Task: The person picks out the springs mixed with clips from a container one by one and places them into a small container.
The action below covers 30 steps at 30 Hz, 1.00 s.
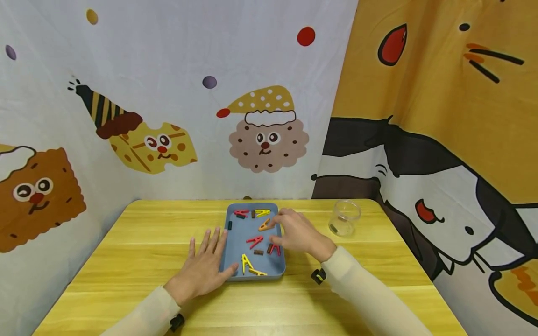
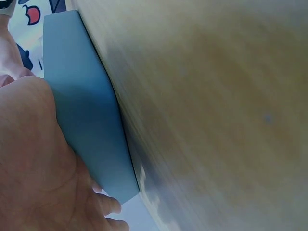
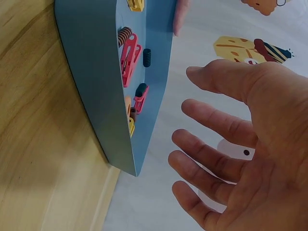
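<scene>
A blue-grey tray [image 1: 253,278] holds red, yellow and orange clips and several small dark springs. My left hand [image 1: 201,268] lies with spread fingers along the tray's left rim, its thumb at the near left corner. Over the right rim reaches my right hand [image 1: 299,233], nothing held, fingers apart and slightly bent. Beneath its fingertips lies an orange clip [image 1: 264,226]; a red clip [image 1: 254,241] and a brown spring [image 1: 258,252] sit nearer the middle. Two yellow clips are at the near end, one a spread-legged clip [image 1: 245,263]. In the right wrist view a green spring [image 3: 147,57] rests inside.
A clear round jar [image 1: 343,218] stands on the wooden table [image 1: 168,228] to the right of the tray, with a small dark piece at its bottom. A printed cloth [image 1: 176,56] with cartoon figures hangs behind the table and along its sides.
</scene>
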Each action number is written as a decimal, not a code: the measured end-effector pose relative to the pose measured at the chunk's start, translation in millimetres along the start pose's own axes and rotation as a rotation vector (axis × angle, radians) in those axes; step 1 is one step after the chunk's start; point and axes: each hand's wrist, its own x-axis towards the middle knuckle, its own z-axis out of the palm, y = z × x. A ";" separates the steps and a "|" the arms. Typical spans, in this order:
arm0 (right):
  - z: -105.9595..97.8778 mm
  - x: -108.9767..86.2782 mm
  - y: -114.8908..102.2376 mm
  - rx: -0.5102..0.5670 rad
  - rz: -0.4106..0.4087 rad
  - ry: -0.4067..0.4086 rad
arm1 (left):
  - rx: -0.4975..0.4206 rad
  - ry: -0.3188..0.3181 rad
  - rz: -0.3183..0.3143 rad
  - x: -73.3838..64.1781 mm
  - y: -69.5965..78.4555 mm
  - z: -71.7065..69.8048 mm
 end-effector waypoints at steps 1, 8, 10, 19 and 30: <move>0.3 0.7 -0.3 -0.002 0.000 -0.002 | 0.001 0.001 0.000 0.2 -0.2 0.0; 5.1 6.5 -2.1 -0.006 -0.014 -0.035 | 0.002 0.001 0.001 0.4 -0.7 0.1; 6.4 8.3 -2.7 -0.008 -0.022 -0.049 | -0.001 0.000 0.001 0.2 -0.6 0.2; 9.9 12.2 -5.3 -0.014 -0.031 -0.107 | 0.007 0.008 0.005 -0.5 -0.2 0.6; 12.5 18.7 -7.1 -0.042 -0.030 -0.195 | 0.016 0.020 0.009 0.1 -1.4 0.9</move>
